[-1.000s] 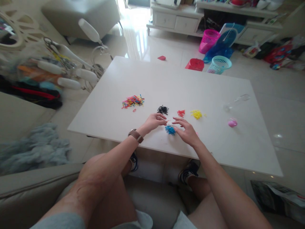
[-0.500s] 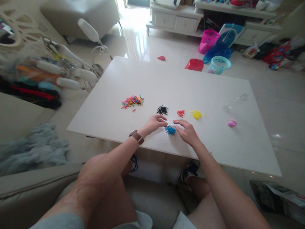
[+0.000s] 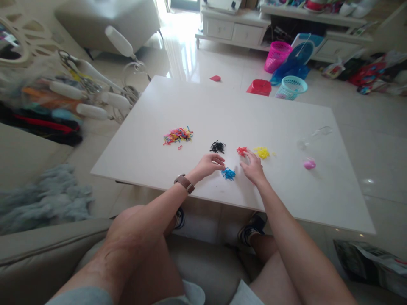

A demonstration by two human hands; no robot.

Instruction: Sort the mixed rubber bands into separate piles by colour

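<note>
Beside right hand (image 3: pixel 253 168), red bands (image 3: pixel 241 151)

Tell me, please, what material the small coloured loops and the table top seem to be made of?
The loops, such as the blue pile beside the left hand, look like thin rubber or silicone bands: bright, limp, tangled. The table top looks like glossy white stone or lacquer, since it reflects window light; which one, I cannot tell.
</note>
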